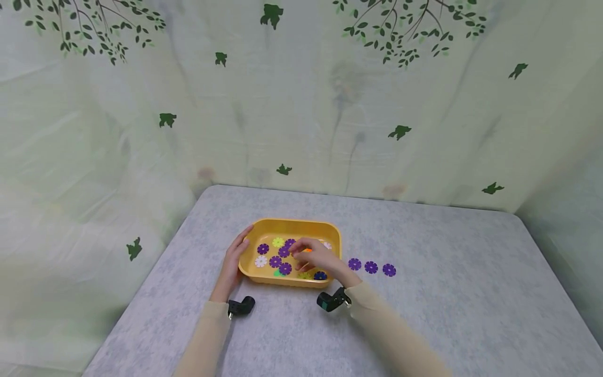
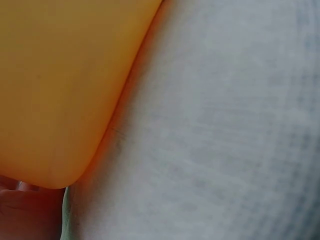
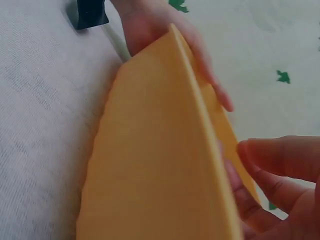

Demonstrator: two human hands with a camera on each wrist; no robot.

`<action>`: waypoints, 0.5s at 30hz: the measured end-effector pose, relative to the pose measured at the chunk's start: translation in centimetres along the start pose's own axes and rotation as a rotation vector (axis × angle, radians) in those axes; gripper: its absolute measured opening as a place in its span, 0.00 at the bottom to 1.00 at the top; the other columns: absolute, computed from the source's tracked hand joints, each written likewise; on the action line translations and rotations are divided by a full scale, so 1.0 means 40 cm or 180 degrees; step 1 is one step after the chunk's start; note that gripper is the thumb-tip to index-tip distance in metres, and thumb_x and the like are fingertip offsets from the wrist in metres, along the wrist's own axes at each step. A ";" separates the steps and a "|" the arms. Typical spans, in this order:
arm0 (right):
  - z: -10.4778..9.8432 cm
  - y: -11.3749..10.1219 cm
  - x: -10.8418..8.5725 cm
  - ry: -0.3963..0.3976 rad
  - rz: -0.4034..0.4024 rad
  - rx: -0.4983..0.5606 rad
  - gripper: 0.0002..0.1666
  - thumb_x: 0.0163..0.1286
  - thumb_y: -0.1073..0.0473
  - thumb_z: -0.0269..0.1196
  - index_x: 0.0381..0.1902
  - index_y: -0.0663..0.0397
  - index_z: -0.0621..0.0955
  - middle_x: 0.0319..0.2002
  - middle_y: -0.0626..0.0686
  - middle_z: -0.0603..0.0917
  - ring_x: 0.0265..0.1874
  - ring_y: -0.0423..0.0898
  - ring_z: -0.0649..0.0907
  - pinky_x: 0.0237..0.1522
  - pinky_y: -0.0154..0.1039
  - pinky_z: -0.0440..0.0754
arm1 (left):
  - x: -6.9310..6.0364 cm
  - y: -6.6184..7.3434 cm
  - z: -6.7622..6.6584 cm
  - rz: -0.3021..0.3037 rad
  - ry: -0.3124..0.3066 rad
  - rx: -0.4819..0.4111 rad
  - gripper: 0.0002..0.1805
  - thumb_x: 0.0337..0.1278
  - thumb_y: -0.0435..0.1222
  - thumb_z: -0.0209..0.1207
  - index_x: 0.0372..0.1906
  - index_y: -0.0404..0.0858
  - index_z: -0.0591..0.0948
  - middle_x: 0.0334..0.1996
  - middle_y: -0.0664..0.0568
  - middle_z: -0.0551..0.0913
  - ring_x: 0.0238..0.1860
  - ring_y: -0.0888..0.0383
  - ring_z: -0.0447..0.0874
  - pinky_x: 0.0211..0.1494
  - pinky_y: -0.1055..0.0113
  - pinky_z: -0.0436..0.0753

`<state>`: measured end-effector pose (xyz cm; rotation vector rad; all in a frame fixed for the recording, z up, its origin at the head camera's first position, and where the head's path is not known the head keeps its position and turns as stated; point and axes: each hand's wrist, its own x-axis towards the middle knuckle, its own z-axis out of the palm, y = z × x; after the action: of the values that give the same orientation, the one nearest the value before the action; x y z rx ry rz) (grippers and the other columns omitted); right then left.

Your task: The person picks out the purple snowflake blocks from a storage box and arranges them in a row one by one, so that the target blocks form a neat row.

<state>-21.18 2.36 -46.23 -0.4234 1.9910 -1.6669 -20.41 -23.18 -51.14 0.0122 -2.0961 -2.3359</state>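
Note:
A yellow tray [image 1: 292, 281] holds several flower-shaped pieces in purple, white, yellow, green and dark blue. My left hand [image 1: 232, 262] grips the tray's left end, fingers along its outer side and the thumb near the rim. In the right wrist view, that left hand [image 3: 160, 25] shows at the tray's far end. Over the pieces inside the tray is my right hand [image 1: 317, 256], its fingers loosely bent downward. An orange piece [image 1: 309, 250] peeks out beside its fingers. The right wrist view shows the right thumb and fingers [image 3: 280, 155] beyond the near wall, with no piece visible between them.
To the right of the tray, a purple flower piece [image 1: 355, 264], another purple piece [image 1: 371, 267] and a third purple piece [image 1: 389, 270] lie in a row on the grey table [image 1: 447, 314]. A curtain [image 1: 306, 104] with leaf prints hangs behind the table.

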 end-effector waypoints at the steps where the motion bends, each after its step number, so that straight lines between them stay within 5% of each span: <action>1: 0.008 0.003 0.007 -0.0049 0.0029 -0.0013 0.14 0.71 0.64 0.55 0.51 0.68 0.76 0.46 0.65 0.77 0.31 0.51 0.83 0.36 0.42 0.85 | 0.000 0.000 0.000 -0.0004 -0.0002 -0.0007 0.24 0.75 0.40 0.42 0.71 0.44 0.64 0.72 0.53 0.58 0.72 0.55 0.52 0.73 0.59 0.52; 8: 0.049 0.017 0.038 -0.0229 0.0245 0.0044 0.14 0.71 0.67 0.53 0.52 0.68 0.76 0.47 0.63 0.78 0.33 0.51 0.84 0.39 0.42 0.84 | -0.001 -0.001 0.001 -0.0014 0.0000 -0.0094 0.24 0.75 0.40 0.43 0.72 0.43 0.64 0.72 0.53 0.58 0.72 0.55 0.52 0.73 0.59 0.53; 15: 0.069 0.020 0.048 -0.0152 0.0380 -0.0077 0.13 0.69 0.68 0.55 0.50 0.65 0.78 0.42 0.57 0.80 0.33 0.49 0.83 0.39 0.40 0.84 | -0.001 -0.002 0.000 -0.0012 -0.0004 -0.0090 0.24 0.75 0.41 0.43 0.71 0.44 0.64 0.72 0.54 0.59 0.71 0.56 0.53 0.72 0.60 0.54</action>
<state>-21.15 -0.79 -47.67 -0.3427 1.9637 -1.5473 -20.39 -23.16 -51.20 0.0146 -2.0651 -2.3681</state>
